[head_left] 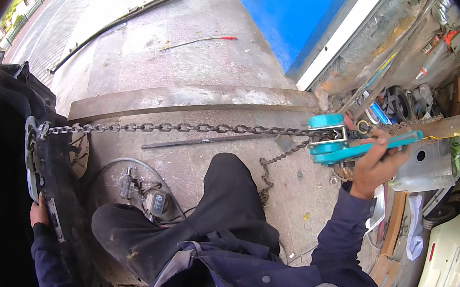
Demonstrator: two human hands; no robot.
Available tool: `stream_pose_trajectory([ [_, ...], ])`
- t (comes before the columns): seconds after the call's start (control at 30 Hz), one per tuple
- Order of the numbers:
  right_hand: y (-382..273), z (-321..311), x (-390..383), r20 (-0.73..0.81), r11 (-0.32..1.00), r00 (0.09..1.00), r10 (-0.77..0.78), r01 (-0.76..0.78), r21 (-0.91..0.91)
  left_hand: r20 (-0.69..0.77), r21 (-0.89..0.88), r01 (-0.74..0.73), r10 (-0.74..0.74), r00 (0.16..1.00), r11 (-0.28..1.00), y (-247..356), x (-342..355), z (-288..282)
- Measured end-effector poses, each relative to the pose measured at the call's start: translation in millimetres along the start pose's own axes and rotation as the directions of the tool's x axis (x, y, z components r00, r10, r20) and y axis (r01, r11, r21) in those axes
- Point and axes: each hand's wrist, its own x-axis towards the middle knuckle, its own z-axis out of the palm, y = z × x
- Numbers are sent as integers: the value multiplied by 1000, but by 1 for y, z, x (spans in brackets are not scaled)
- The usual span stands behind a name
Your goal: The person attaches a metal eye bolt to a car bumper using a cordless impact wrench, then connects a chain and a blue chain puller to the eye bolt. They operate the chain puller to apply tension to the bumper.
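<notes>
My right hand (375, 164) is closed around the lever (405, 141) of a teal chain hoist (324, 122). From the hoist a heavy steel chain (197, 127) runs left in a nearly straight line. It ends at a silver metal plate (33, 148) on the edge of a large black vehicle body part (25, 84). My left hand (38, 214) is at the lower end of that plate, fingers curled on its edge and partly hidden. A slack length of chain (265, 171) hangs down below the hoist to the floor.
On the floor by my knee lie a cordless power tool (155, 202) and a grey hose (119, 160). A dark metal bar (201, 142) lies under the chain, before a raised sill (201, 97). Beyond are a long black strip (118, 23) and a blue door (288, 19). A white car (445, 262) stands right.
</notes>
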Motion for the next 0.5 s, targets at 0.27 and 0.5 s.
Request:
stream_pose_trajectory([
  [0.27,100,-40,13,-323,756,686,652,-553,351,-9,22,12,-12,1000,1000,-2,4,2],
  [0.5,103,-48,7,-256,819,778,574,-542,187,-4,18,14,-14,1000,1000,-6,7,3],
])
